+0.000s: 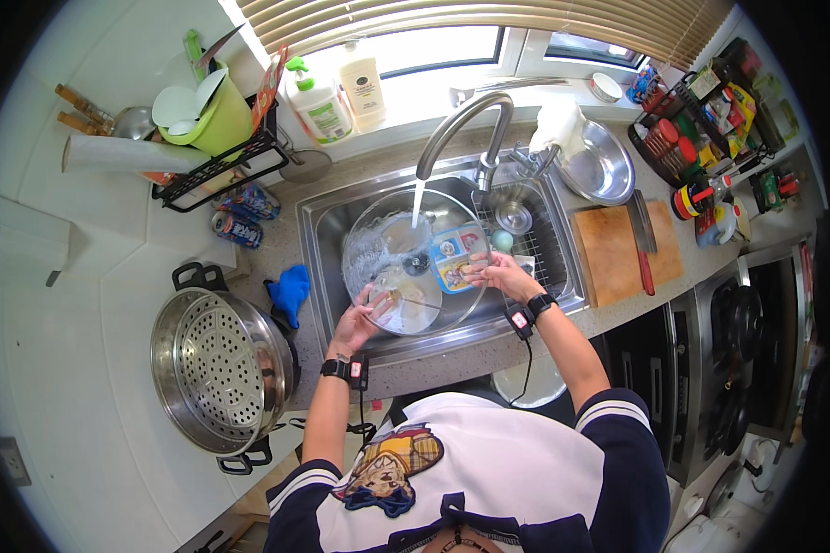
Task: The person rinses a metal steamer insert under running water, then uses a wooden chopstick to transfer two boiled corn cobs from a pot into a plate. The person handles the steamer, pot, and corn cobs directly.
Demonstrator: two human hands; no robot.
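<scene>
A large round clear glass pot lid (360, 238) with a metal rim and dark central knob is held over the left sink basin (318, 269). My left hand (360, 323) grips its near-left rim. My right hand (501, 275) grips the right side of the rim. Running water (418, 200) from the curved metal faucet (439, 138) splashes across the glass. Through the lid, a blue divided children's plate (449, 273) with cartoon figures and a pale round dish (411, 319) are visible in the basin.
A stacked steamer pot (214, 366) and blue cloth (290, 294) lie left of the sink. The right basin holds a wire rack (546, 252) with a small metal bowl (513, 217). Farther right, a cleaver (641, 225) rests on a wooden cutting board (605, 256), beside a metal basin (605, 166).
</scene>
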